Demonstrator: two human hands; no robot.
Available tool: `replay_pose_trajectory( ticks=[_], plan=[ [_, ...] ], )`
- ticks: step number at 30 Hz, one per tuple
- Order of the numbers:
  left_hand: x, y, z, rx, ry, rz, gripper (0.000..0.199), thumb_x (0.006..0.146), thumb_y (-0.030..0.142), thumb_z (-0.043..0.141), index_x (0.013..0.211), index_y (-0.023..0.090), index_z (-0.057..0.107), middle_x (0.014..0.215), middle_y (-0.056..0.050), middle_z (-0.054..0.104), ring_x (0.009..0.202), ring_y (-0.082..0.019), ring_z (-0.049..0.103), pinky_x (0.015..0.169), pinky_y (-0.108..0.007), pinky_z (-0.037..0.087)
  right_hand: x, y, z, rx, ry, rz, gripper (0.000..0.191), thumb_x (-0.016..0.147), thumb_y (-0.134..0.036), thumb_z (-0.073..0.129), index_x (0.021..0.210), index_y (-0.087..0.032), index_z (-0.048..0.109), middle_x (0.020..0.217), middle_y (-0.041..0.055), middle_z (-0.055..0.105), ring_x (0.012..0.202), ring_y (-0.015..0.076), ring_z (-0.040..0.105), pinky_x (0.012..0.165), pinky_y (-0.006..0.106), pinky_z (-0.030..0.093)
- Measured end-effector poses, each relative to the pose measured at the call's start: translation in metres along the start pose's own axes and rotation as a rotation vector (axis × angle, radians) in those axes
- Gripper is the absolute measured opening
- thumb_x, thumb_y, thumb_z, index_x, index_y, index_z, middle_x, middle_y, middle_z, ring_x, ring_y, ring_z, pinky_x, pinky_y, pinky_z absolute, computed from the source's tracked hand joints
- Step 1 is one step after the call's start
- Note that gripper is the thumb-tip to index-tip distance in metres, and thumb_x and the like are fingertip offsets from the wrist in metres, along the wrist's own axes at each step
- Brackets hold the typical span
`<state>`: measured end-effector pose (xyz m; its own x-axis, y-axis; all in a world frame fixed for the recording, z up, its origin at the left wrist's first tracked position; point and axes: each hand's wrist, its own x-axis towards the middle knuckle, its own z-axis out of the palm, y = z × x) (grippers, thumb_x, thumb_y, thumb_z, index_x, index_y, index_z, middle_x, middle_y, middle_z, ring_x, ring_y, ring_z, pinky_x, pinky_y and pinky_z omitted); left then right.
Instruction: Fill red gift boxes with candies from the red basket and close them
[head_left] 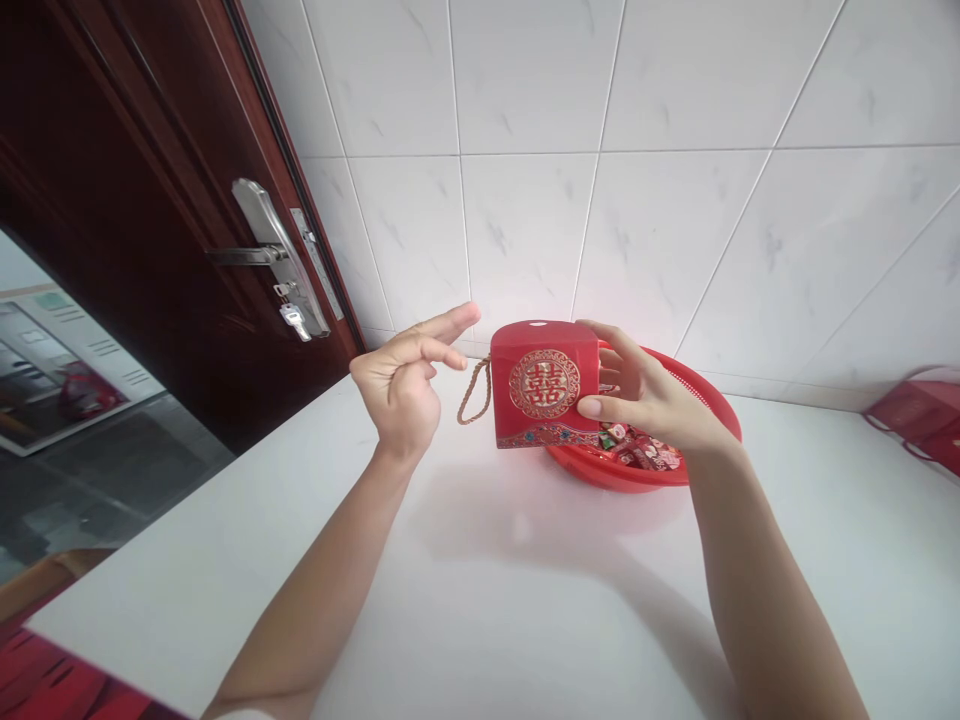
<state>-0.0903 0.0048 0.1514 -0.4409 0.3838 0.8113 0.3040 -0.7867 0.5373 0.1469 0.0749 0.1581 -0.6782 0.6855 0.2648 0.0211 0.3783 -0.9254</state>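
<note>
My right hand (645,400) grips a red candy gift box (540,420) by its right side, thumb on the front and fingers behind. The box is upright above the table, with a gold round double-happiness emblem and a patterned band along its lower edge. From its left side hangs a twisted gold cord loop (474,392). My left hand (409,385) is raised just left of the cord, some fingers stretched toward the box and apart, holding nothing visible. Behind the box and right hand stands a red plastic basket (619,478) with wrapped candies (649,452) in it, partly hidden.
The white table (525,620) meets a tiled wall (525,230) at the back. A red bag (919,415) lies at the far right. On the left a dark wooden door (165,130) stands open, with keys (294,320) hanging in its lock.
</note>
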Motion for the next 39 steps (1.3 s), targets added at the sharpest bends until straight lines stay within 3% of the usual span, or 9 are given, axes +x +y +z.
replay_pose_trajectory(
  ticks=[5, 11, 13, 15, 18, 22, 25, 31, 39],
  plan=[
    [0.002, -0.001, -0.003, 0.094, 0.006, 0.047, 0.032, 0.064, 0.006, 0.044, 0.046, 0.022, 0.065, 0.088, 0.000, 0.082, 0.094, -0.024, 0.079, 0.092, -0.040, 0.061, 0.000, 0.000, 0.001, 0.011, -0.007, -0.006, 0.090, 0.077, -0.048, 0.086, 0.153, -0.034, 0.039, 0.135, 0.0110, 0.065, 0.129, 0.0359, 0.059, 0.095, 0.055, 0.059],
    [0.006, -0.005, -0.003, 0.044, -0.071, -0.004, 0.030, 0.067, 0.007, 0.052, 0.072, 0.024, 0.076, 0.095, -0.001, 0.076, 0.100, -0.022, 0.070, 0.093, -0.037, 0.054, 0.001, 0.000, 0.000, 0.001, -0.001, 0.000, 0.088, 0.077, -0.049, 0.086, 0.152, -0.034, 0.041, 0.138, 0.0112, 0.063, 0.129, 0.0365, 0.059, 0.096, 0.055, 0.058],
    [0.006, -0.003, -0.004, 0.080, -0.026, 0.069, 0.014, 0.068, 0.011, 0.062, 0.061, 0.023, 0.064, 0.082, 0.000, 0.064, 0.092, -0.019, 0.062, 0.089, -0.035, 0.051, 0.001, 0.000, 0.000, -0.002, 0.002, 0.001, 0.088, 0.077, -0.049, 0.086, 0.151, -0.033, 0.041, 0.138, 0.0110, 0.063, 0.128, 0.0358, 0.060, 0.097, 0.055, 0.058],
    [0.005, 0.001, -0.004, 0.137, 0.089, 0.173, 0.038, 0.069, 0.013, 0.071, 0.049, 0.019, 0.040, 0.066, 0.001, 0.044, 0.072, -0.015, 0.048, 0.080, -0.033, 0.048, 0.000, 0.001, 0.000, -0.004, 0.005, 0.004, 0.088, 0.077, -0.049, 0.086, 0.151, -0.034, 0.040, 0.138, 0.0108, 0.063, 0.127, 0.0354, 0.060, 0.096, 0.054, 0.059],
    [0.004, 0.008, -0.001, 0.146, 0.209, 0.242, 0.066, 0.078, 0.018, 0.075, 0.053, 0.016, 0.014, 0.057, 0.003, 0.020, 0.057, -0.012, 0.024, 0.061, -0.032, 0.038, 0.000, 0.001, 0.000, -0.014, 0.007, 0.008, 0.087, 0.077, -0.049, 0.086, 0.150, -0.035, 0.041, 0.139, 0.0103, 0.062, 0.128, 0.0354, 0.060, 0.095, 0.053, 0.059],
    [0.005, 0.009, 0.002, 0.041, 0.119, 0.144, 0.073, 0.097, 0.043, 0.061, 0.055, 0.018, 0.007, 0.055, 0.004, 0.006, 0.050, -0.011, 0.010, 0.048, -0.032, 0.017, 0.001, 0.002, 0.000, -0.012, -0.001, 0.010, 0.086, 0.078, -0.049, 0.085, 0.150, -0.034, 0.040, 0.140, 0.0103, 0.062, 0.125, 0.0344, 0.061, 0.094, 0.053, 0.059],
    [0.008, 0.006, 0.000, 0.007, 0.012, 0.010, 0.074, 0.100, 0.050, 0.056, 0.054, 0.019, 0.006, 0.052, 0.005, 0.005, 0.047, -0.009, 0.007, 0.046, -0.034, 0.013, 0.000, 0.001, 0.001, -0.027, 0.010, 0.020, 0.087, 0.077, -0.050, 0.085, 0.150, -0.035, 0.040, 0.142, 0.0102, 0.060, 0.123, 0.0341, 0.063, 0.095, 0.053, 0.059],
    [0.012, 0.006, -0.003, 0.028, -0.081, -0.166, 0.069, 0.088, 0.041, 0.065, 0.053, 0.020, 0.010, 0.051, 0.005, 0.009, 0.047, -0.008, 0.010, 0.046, -0.033, 0.012, 0.000, 0.003, -0.002, -0.025, 0.022, 0.018, 0.085, 0.076, -0.049, 0.086, 0.148, -0.034, 0.042, 0.141, 0.0111, 0.060, 0.125, 0.0359, 0.061, 0.097, 0.056, 0.057],
    [0.006, 0.007, -0.005, 0.056, 0.041, 0.008, 0.065, 0.078, 0.026, 0.068, 0.053, 0.017, 0.009, 0.053, 0.005, 0.007, 0.049, -0.007, 0.010, 0.048, -0.032, 0.010, 0.000, 0.003, -0.001, -0.029, 0.027, 0.022, 0.084, 0.076, -0.048, 0.086, 0.147, -0.034, 0.044, 0.139, 0.0112, 0.061, 0.126, 0.0361, 0.061, 0.098, 0.057, 0.057]
  ],
)
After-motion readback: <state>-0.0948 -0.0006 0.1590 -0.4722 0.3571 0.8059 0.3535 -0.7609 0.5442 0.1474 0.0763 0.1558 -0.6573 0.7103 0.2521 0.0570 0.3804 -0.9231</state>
